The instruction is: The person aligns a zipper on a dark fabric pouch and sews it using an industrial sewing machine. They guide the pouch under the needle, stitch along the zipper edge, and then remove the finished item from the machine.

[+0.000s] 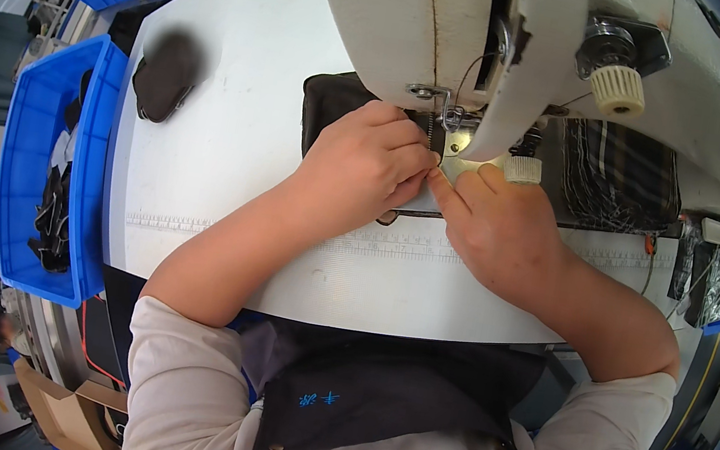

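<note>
A white sewing machine stands over the table with its needle and presser foot close to my fingertips. Under my left hand lies a dark fabric piece; those fingers are closed, pinching its edge beside the presser foot. My right hand is closed too, its thumb and forefinger meeting the left fingertips at that same edge. The fabric between the fingertips is mostly hidden. A small dark loop or tab pokes out below my left hand.
A dark rounded piece lies on the white table, which has a printed ruler strip. Blue bins with dark scraps stand at the left. Right of the needle, a stack of dark striped fabric sits beneath the machine arm. A cardboard box is lower left.
</note>
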The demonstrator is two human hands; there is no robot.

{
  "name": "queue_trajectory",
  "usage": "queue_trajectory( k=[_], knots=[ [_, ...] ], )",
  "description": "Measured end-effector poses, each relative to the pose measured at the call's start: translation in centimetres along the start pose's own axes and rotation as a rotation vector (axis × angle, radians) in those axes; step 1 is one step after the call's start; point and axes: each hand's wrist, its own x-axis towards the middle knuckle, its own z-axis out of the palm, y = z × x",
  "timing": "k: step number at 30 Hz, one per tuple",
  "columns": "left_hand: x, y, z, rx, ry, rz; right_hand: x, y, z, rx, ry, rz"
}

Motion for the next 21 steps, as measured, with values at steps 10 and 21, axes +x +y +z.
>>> queue_trajectory(
  k=[10, 21],
  knots=[
    [-0.21, 0.07, -0.22, -0.037, -0.019, -0.025, 0.05, -0.06, -0.1, -0.006, -0.033, -0.003],
    [0.22, 0.54, 0.06, 0.085, 0.009, -0.065, 0.66, 0.21, 0.16, -0.123, 0.013, 0.038]
  ],
)
